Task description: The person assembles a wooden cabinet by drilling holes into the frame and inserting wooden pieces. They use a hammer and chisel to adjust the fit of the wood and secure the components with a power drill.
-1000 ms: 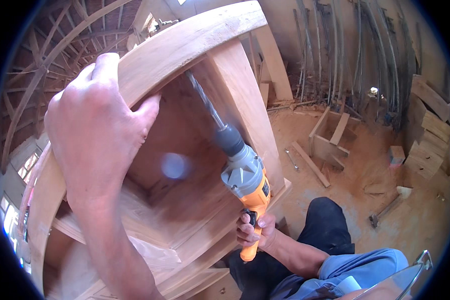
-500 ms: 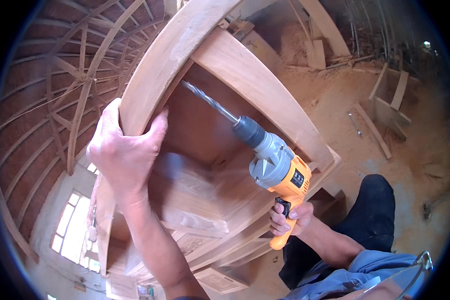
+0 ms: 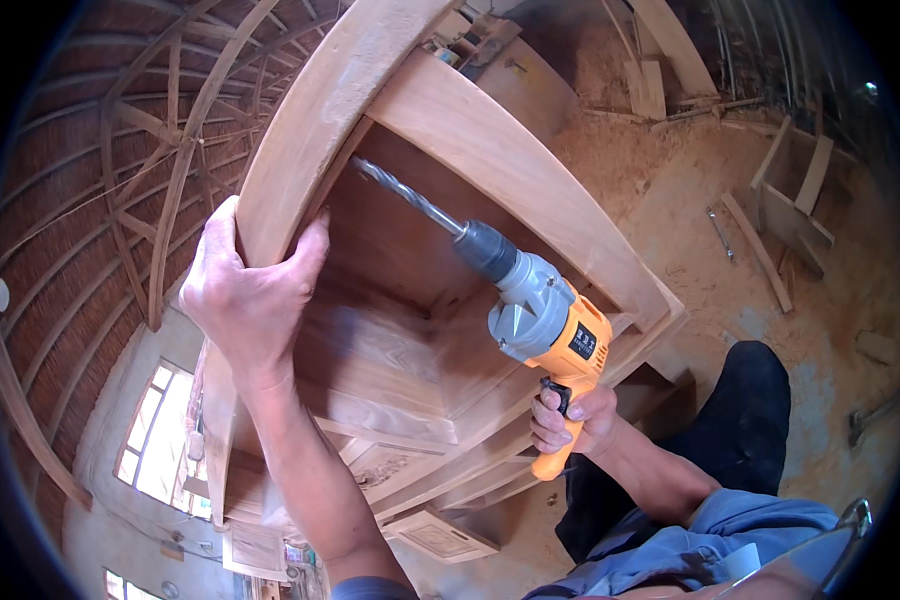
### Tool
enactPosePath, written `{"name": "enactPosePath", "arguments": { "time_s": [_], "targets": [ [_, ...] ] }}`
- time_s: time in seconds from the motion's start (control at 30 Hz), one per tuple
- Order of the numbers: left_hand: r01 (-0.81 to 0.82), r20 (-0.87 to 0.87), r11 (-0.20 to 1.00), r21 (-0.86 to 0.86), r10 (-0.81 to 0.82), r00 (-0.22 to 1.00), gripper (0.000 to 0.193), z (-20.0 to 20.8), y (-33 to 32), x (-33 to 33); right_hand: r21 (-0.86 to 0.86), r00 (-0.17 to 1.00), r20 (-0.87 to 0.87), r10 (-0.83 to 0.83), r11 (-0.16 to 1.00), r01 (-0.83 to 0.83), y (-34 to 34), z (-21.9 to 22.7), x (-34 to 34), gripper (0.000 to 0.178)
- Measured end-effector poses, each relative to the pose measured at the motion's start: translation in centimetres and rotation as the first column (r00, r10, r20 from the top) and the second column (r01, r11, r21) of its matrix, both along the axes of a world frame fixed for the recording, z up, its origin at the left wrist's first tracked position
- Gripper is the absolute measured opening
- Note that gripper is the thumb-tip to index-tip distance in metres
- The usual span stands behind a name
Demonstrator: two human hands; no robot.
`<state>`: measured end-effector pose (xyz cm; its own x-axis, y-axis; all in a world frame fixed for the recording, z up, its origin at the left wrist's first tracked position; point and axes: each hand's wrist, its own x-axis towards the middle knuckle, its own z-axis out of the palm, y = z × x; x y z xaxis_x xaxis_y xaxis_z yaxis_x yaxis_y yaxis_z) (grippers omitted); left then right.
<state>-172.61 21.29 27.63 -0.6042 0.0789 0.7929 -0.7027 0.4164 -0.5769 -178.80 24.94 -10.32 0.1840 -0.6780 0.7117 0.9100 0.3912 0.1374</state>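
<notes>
My right hand [image 3: 570, 418] is wrapped round the handle of an orange and grey power drill [image 3: 545, 315], a finger at its black trigger. The long twist drill bit [image 3: 410, 196] points up and left, its tip close to the inner side of a wooden frame board. That board [image 3: 300, 150] belongs to a large unpainted wooden cabinet [image 3: 530, 175] with an open front. Gripping the board's edge is my left hand [image 3: 260, 290], thumb on the inside and fingers going round the outer side, partly hidden. Whether the bit's tip touches the wood I cannot tell.
On the dusty floor to the right lie a wrench [image 3: 720, 233], a wooden strip [image 3: 757, 250] and a small wooden frame [image 3: 795, 195]. A carved wooden panel [image 3: 440, 535] lies below the cabinet. A bright window [image 3: 157, 430] is at the lower left.
The drill has shifted slightly left and up in the picture, its bit tip nearer the frame board. My left hand keeps its hold on the board. The view has tilted a little.
</notes>
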Motion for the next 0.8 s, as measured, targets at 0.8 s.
{"name": "enactPosePath", "arguments": {
  "time_s": [0.8],
  "targets": [
    [-0.011, -0.011, 1.000, -0.004, 0.011, 1.000, 0.054, -0.03, 0.00, 0.22, -0.008, 1.000, 0.001, 0.022, 1.000, -0.022, -0.08, 0.00, -0.01, 0.040]
  ]
}}
